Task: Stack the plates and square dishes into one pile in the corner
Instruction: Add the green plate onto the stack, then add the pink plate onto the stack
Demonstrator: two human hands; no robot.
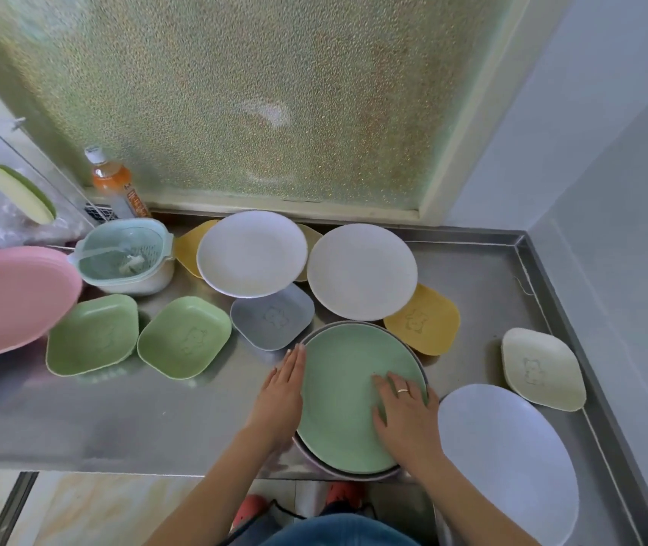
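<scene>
Two flat hands square up my starter pile: left hand (281, 392) with straight fingers against the rim, right hand (405, 411) spread flat on the green plate (338, 403), which sits on a grey plate (354, 475) at the counter's (157, 419) front edge. Gripping nothing. Next, I judge, the nearby lilac plate (507, 455) gets lifted on.

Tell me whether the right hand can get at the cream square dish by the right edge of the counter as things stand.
Probably yes. The right hand lies flat on the green plate; the cream square dish sits uncovered to its right, with bare steel counter between and only the pale lilac plate nearby.
</scene>
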